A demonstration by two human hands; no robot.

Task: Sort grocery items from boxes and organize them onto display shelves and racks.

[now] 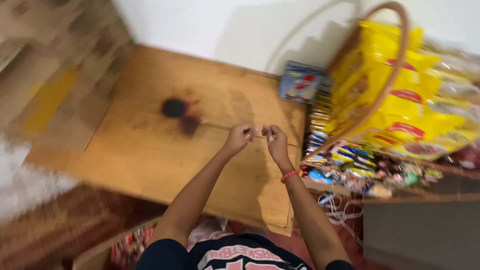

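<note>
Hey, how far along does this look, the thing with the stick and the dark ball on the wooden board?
Done: a dark ball already sits at the far end of a thin stick lying over the wooden board. In hand: the left hand and right hand pinch the stick's near end; blur hides the exact grip. Left: cannot tell; the snack packets alongside sit untouched.

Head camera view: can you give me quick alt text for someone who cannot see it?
Two bare hands, left hand and right hand, pinch something small and thin together above a wooden board. A dark blurred object lies on the board, and a basket of yellow packets stands at the right.
</note>
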